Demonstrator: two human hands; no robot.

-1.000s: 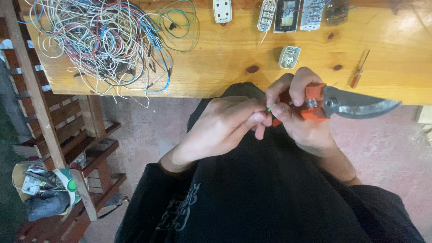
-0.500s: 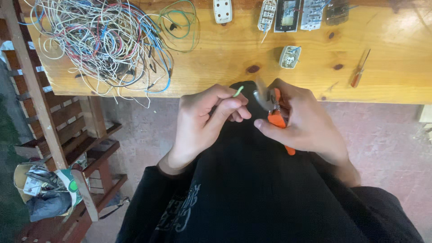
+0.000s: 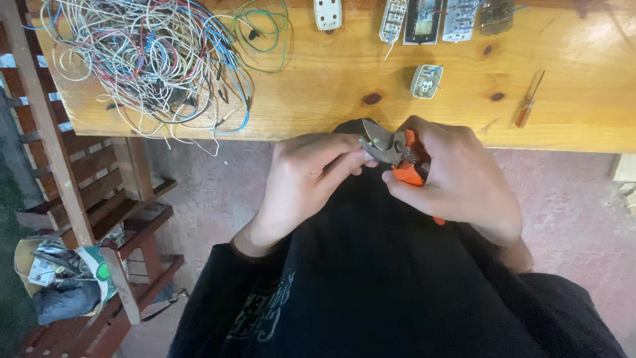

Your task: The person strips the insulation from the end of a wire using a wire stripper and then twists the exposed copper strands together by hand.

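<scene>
My right hand grips orange-handled cutting pliers, whose grey curved jaws point left toward my left hand. My left hand has its fingertips pinched together right at the jaws; whatever they hold is hidden by the fingers and the blades. Both hands hover over my lap in dark clothing, just in front of the edge of the wooden table.
A big tangle of coloured wires lies on the table's left part. Several switch and socket parts line the far edge, a small white socket module sits nearer, a screwdriver lies at right. A wooden chair stands at left.
The pliers turned from pointing right to pointing left toward my left hand. A green wire end seen in my left fingers half a second ago is now out of sight.
</scene>
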